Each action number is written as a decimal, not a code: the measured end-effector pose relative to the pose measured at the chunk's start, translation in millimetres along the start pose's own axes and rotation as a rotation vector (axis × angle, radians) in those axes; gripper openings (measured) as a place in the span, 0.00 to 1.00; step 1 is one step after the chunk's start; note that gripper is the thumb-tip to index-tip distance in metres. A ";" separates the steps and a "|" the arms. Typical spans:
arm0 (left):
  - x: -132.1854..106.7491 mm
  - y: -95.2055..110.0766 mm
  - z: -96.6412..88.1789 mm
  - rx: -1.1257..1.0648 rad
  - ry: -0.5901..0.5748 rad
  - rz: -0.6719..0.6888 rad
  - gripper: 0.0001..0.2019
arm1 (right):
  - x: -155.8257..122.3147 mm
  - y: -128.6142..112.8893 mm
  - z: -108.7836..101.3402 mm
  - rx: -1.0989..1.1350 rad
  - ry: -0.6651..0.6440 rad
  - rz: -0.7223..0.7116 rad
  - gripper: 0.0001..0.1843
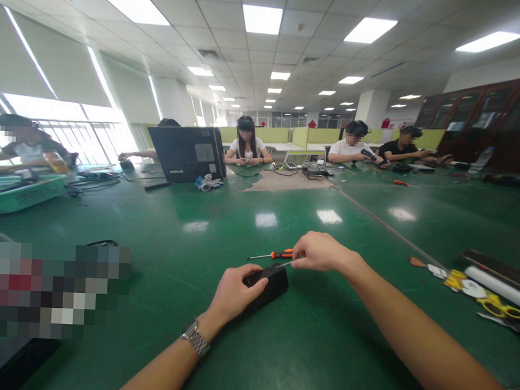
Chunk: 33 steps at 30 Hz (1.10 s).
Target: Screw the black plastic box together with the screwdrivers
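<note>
My left hand (235, 291) is wrapped over a small black box (271, 283) that lies on the green table (305, 346). My right hand (322, 252) is closed in a pinch on a thin metal tool (284, 264) whose tip touches the box's top right corner. Just beyond the box an orange-handled screwdriver (269, 254) lies flat on the table, apart from both hands. A metal watch (196, 338) is on my left wrist.
Yellow scissors (500, 305), a white roll (497, 286) and small tools lie at the right. A black computer case (188, 153) stands at the back left, a green basket (23, 193) at the far left. Several people sit along the far edge.
</note>
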<state>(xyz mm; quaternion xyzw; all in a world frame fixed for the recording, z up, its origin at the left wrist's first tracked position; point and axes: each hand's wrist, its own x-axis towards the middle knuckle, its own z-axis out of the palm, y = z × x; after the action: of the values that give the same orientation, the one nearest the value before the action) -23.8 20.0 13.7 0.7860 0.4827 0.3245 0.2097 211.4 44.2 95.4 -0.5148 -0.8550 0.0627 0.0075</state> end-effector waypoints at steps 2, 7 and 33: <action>-0.1 -0.5 0.2 0.002 0.005 -0.001 0.14 | 0.0 -0.2 0.0 -0.003 0.016 -0.013 0.15; 0.7 -1.8 0.5 0.003 0.003 -0.002 0.14 | -3.2 -1.7 -2.4 0.029 -0.003 -0.049 0.15; -1.8 -6.6 2.8 0.113 0.033 0.010 0.14 | 11.9 -14.7 24.6 -0.135 0.001 0.021 0.24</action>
<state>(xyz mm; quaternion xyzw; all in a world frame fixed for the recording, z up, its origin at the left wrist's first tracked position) -26.4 21.3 7.0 0.7934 0.4998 0.3107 0.1554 191.0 45.5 72.0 -0.5231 -0.8518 0.0049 -0.0274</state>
